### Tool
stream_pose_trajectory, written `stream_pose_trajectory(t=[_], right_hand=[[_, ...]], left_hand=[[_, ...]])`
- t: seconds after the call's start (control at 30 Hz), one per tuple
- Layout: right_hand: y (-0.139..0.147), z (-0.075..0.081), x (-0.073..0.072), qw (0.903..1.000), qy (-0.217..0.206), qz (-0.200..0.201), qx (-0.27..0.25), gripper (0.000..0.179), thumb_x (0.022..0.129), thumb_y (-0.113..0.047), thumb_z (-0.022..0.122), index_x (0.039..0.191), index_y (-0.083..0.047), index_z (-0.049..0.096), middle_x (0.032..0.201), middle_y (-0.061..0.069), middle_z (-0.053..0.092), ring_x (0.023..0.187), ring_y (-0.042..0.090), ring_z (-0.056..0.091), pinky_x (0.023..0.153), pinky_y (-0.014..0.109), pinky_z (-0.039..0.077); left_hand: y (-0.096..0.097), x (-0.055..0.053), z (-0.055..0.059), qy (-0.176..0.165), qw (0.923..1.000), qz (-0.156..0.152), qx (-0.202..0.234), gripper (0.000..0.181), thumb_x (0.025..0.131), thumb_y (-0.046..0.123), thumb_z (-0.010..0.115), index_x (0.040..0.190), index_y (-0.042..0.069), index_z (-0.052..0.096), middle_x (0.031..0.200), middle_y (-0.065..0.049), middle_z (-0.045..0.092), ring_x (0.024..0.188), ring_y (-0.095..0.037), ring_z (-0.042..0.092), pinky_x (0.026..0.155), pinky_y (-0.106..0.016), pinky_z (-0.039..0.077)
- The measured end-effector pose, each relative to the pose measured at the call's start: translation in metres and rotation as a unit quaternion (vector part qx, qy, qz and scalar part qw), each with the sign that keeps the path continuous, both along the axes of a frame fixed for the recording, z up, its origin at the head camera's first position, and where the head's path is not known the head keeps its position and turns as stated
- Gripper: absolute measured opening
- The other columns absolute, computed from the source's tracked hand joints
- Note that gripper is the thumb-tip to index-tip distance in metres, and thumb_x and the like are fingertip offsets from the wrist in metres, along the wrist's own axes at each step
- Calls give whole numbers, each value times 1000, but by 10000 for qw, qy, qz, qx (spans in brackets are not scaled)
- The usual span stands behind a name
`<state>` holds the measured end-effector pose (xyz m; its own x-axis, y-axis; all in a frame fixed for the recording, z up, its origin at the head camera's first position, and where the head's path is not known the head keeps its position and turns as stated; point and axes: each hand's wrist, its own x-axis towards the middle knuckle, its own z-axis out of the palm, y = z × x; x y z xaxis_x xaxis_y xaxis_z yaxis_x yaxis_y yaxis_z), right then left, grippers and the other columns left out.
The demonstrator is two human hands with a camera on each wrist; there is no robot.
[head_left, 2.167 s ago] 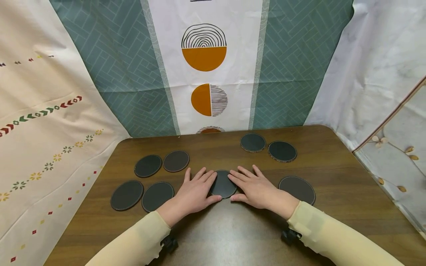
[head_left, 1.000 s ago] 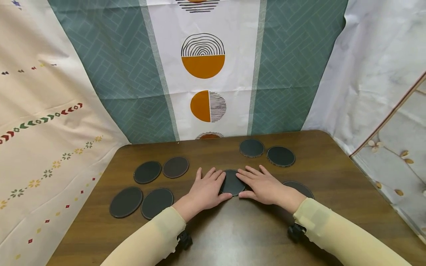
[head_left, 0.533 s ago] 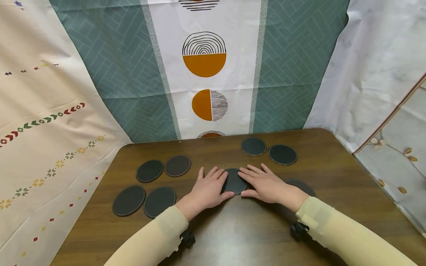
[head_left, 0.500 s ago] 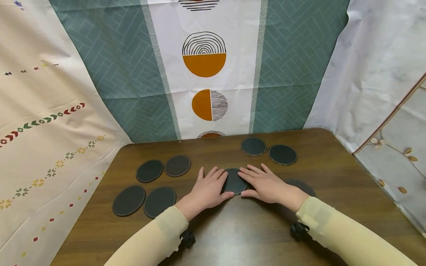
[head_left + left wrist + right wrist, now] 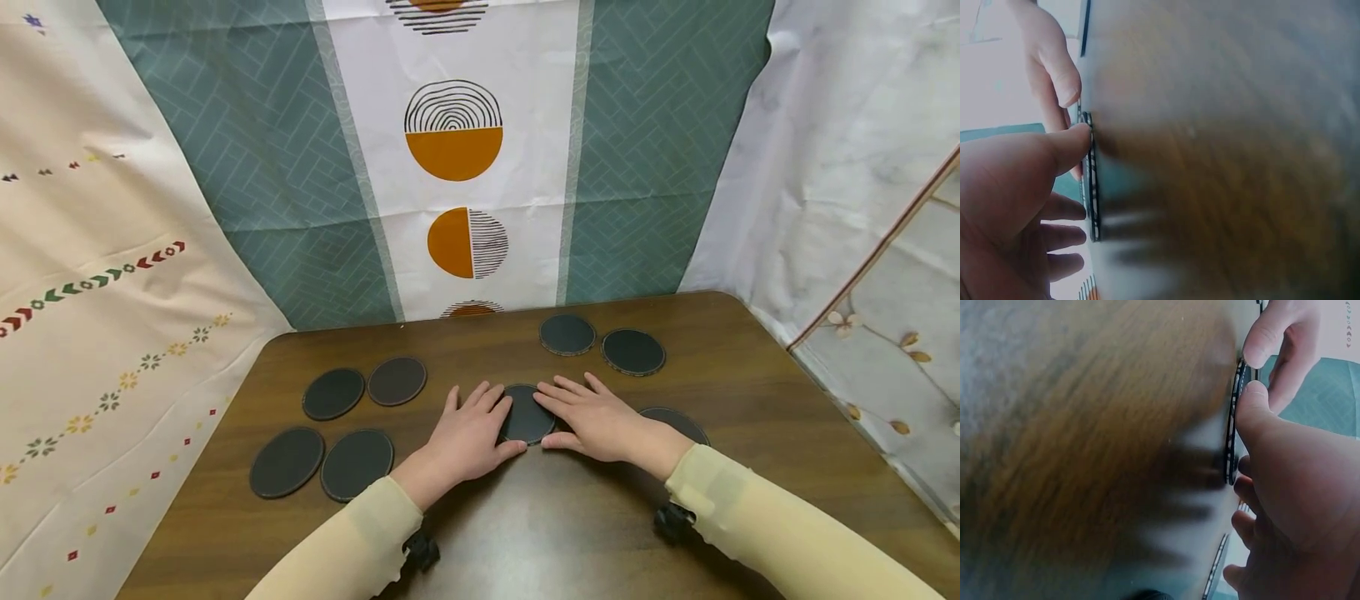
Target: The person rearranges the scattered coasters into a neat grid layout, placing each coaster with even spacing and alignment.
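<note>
Between both hands lies a round black coaster (image 5: 528, 421), flat on the brown table. My left hand (image 5: 467, 432) rests at its left side, fingers extended and spread, index fingertip and thumb at the rim. My right hand (image 5: 596, 422) mirrors it, with fingertips over the right part of the disc and the thumb at the near rim. The left wrist view shows the coaster's patterned edge (image 5: 1093, 187) beside the left thumb (image 5: 1075, 142). From the right wrist, the right thumb (image 5: 1254, 400) touches the coaster's upper side. Parts of the rim are hidden under the fingers.
Several similar dark coasters (image 5: 357, 465) lie to the left. Two coasters (image 5: 567, 334) sit at the back right, and another coaster (image 5: 671, 421) is partly covered by the right forearm. Patterned cloths (image 5: 285, 167) hang behind and beside the table (image 5: 750, 400).
Compared with the oldest frame, both hands and the coaster between them have shifted right and slightly away from the body. The left hand has since slid slightly nearer the body. The head view has tilted up.
</note>
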<state>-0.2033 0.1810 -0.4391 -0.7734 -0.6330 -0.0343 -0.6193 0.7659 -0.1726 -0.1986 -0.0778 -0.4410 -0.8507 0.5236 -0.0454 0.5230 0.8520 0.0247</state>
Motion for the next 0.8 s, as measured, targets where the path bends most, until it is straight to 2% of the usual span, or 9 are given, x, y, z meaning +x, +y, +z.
stream_pose_trajectory(t=[0.2,0.37,0.57,0.8], right_hand=[[0,3,0,10000,-3,-24,3,80,110,-58,60,171,-9,43,177,13,37,165,38,29,129,73,17],[4,6,-2,10000,13,-75,-18,80,110,-58,61,171,-10,43,177,12,37,165,38,29,129,73,16],[13,7,-8,9996,252,-112,-116,81,109,-58,63,171,-10,43,176,13,39,164,39,30,128,74,17],[25,15,-20,9982,559,-226,-1,80,109,-56,63,170,-8,44,175,14,39,163,40,33,128,74,18]], left_hand=[[-1,8,7,130,9997,-147,121,80,106,68,62,165,14,54,172,-9,46,163,-31,35,128,-71,24],[0,14,7,144,9994,-293,134,79,107,67,61,164,14,55,170,-7,49,163,-30,36,129,-69,24],[1,20,5,75,9989,-446,121,76,107,65,62,163,13,57,168,-5,51,162,-29,37,130,-68,23],[1,25,6,80,9981,-602,144,73,108,63,63,162,13,59,168,-5,52,160,-28,42,130,-65,23]])
